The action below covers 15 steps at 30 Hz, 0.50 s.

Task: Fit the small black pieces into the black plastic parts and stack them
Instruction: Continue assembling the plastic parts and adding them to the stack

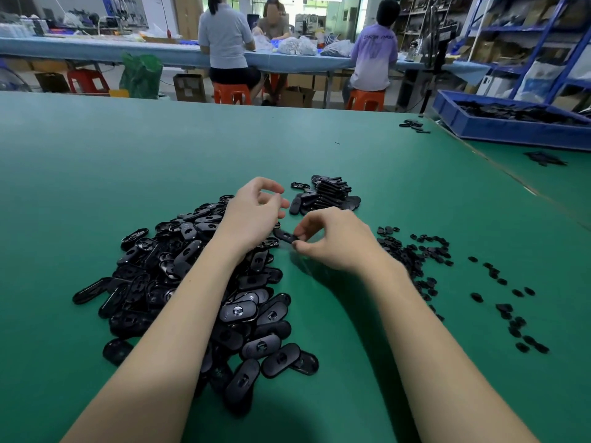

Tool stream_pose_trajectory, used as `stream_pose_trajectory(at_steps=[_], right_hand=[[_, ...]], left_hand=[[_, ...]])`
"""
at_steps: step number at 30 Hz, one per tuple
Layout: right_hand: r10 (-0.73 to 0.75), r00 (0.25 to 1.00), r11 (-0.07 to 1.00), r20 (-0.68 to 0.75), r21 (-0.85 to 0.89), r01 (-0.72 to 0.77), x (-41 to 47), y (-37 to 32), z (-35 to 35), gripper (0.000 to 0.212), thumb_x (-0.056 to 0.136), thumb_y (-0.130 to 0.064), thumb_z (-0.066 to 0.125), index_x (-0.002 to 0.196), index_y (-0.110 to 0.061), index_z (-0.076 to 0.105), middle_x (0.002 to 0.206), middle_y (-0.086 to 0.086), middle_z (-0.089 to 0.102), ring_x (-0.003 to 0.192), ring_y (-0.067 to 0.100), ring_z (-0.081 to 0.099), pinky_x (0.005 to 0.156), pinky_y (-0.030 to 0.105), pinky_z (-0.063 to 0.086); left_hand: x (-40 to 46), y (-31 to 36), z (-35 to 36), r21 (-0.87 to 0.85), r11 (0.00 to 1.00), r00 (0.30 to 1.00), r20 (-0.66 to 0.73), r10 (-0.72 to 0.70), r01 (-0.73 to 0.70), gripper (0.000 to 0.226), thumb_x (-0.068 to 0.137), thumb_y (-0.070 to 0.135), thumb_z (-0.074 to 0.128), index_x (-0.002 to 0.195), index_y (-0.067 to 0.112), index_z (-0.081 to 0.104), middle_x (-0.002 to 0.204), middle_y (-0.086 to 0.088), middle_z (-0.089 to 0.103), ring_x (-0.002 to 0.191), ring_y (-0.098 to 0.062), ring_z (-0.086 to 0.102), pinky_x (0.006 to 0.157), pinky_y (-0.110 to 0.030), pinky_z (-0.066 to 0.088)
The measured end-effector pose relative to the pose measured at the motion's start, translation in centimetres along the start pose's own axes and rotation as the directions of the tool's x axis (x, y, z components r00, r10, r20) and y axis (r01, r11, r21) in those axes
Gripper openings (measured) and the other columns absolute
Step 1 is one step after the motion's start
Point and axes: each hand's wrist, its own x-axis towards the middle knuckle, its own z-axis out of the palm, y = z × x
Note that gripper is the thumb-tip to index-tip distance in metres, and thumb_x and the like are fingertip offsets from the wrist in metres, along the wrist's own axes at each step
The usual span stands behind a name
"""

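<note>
The right hand (332,239) pinches one oval black plastic part (285,235) just above the green counter (96,155), between the big loose heap (198,282) and the stack (329,195) of finished parts. The left hand (252,212) hovers over the heap, fingers loosely curled (holding nothing). Small black pieces (415,254) lie scattered at right.

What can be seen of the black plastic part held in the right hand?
The flat, oblong black plastic part looks matte, with rounded ends. The right hand pinches its right end, hiding that end. It lies nearly level just above the green table mat, between the two hands; the left hand does not touch it.
</note>
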Motion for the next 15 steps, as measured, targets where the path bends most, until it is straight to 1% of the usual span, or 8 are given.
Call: stream_pose_trajectory(at_steps=[1, 3, 5, 6, 8, 11, 13, 15], right_hand=[[0.01, 1.0, 0.999, 0.019, 0.035, -0.011, 0.0, 0.5, -0.8, 0.009, 0.08, -0.037, 0.074, 0.088, -0.036, 0.073, 0.085, -0.024, 0.073, 0.074, -0.011, 0.062, 0.073, 0.024, 0.046], [0.003, 1.0, 0.995, 0.03, 0.099, -0.006, -0.2, 1.4, -2.4, 0.008, 0.081, -0.031, 0.076, 0.087, -0.035, 0.073, 0.08, -0.023, 0.073, 0.059, -0.012, 0.056, 0.065, 0.023, 0.044], [-0.011, 0.999, 0.986, 0.035, 0.166, 0.005, -0.5, 2.0, -3.6, 0.011, 0.083, -0.026, 0.076, 0.089, -0.034, 0.073, 0.079, -0.021, 0.074, 0.055, -0.005, 0.054, 0.057, 0.021, 0.045], [-0.018, 0.999, 0.98, 0.037, 0.199, 0.01, -0.6, 2.1, -4.0, 0.013, 0.084, -0.024, 0.076, 0.09, -0.034, 0.073, 0.079, -0.021, 0.074, 0.055, 0.0, 0.054, 0.054, 0.019, 0.046], [-0.031, 0.999, 0.97, 0.021, 0.24, 0.025, -0.9, 2.2, -4.4, 0.015, 0.085, -0.022, 0.075, 0.092, -0.035, 0.072, 0.078, -0.02, 0.072, 0.057, 0.004, 0.055, 0.051, 0.016, 0.044], [-0.03, 1.0, 0.967, 0.008, 0.252, 0.027, -1.0, 2.2, -4.7, 0.016, 0.086, -0.022, 0.075, 0.092, -0.036, 0.072, 0.079, -0.017, 0.073, 0.057, 0.001, 0.056, 0.052, 0.017, 0.047], [0.021, 1.0, 0.973, -0.007, 0.23, -0.018, -0.9, 2.5, -5.1, 0.012, 0.086, -0.025, 0.074, 0.091, -0.036, 0.073, 0.08, -0.016, 0.074, 0.056, -0.004, 0.057, 0.054, 0.015, 0.049], [0.117, 0.993, 0.987, 0.007, 0.114, -0.118, -1.0, 3.2, -5.8, 0.006, 0.084, -0.03, 0.075, 0.086, -0.035, 0.074, 0.08, -0.018, 0.073, 0.067, -0.008, 0.063, 0.064, 0.017, 0.051]], left_hand=[[-0.1, 0.1, 0.2, 0.014, 1.0, 1.0, 0.017, 0.0, 0.0, 0.012, 0.097, 0.02, 0.053, 0.1, 0.027, 0.063, 0.088, 0.006, 0.076, 0.089, -0.016, 0.072, 0.092, -0.047, 0.056], [-0.3, 0.3, 0.5, 0.071, 0.997, 0.997, 0.076, -0.011, 0.005, 0.008, 0.093, 0.027, 0.059, 0.098, 0.028, 0.065, 0.088, 0.004, 0.076, 0.091, -0.02, 0.071, 0.09, -0.045, 0.057], [-0.6, 0.4, 0.9, 0.159, 0.987, 0.988, 0.154, -0.034, 0.009, 0.009, 0.092, 0.036, 0.063, 0.096, 0.03, 0.069, 0.086, 0.005, 0.076, 0.085, -0.015, 0.071, 0.082, -0.037, 0.057], [-0.7, 0.4, 1.1, 0.174, 0.985, 0.982, 0.183, -0.045, 0.013, 0.011, 0.091, 0.039, 0.064, 0.094, 0.031, 0.071, 0.083, 0.005, 0.076, 0.077, -0.01, 0.07, 0.076, -0.032, 0.053], [-1.1, 0.5, 1.6, 0.122, 0.992, 0.975, 0.217, -0.053, 0.027, 0.011, 0.092, 0.037, 0.067, 0.092, 0.029, 0.074, 0.082, 0.003, 0.076, 0.062, -0.004, 0.062, 0.071, -0.029, 0.047], [-1.5, 0.9, 1.7, 0.044, 0.998, 0.966, 0.254, -0.049, 0.04, 0.008, 0.094, 0.025, 0.067, 0.096, 0.025, 0.075, 0.092, -0.005, 0.077, 0.068, -0.006, 0.059, 0.07, -0.026, 0.047], [-1.8, 0.9, 1.7, 0.028, 0.998, 0.955, 0.29, -0.055, 0.049, 0.012, 0.095, 0.018, 0.065, 0.1, 0.023, 0.075, 0.085, -0.001, 0.077, 0.071, -0.004, 0.06, 0.065, -0.021, 0.045], [-1.8, 0.7, 1.7, 0.029, 0.998, 0.959, 0.277, -0.067, 0.061, 0.017, 0.095, 0.014, 0.063, 0.104, 0.023, 0.074, 0.074, 0.005, 0.071, 0.067, -0.002, 0.058, 0.061, -0.016, 0.043]])
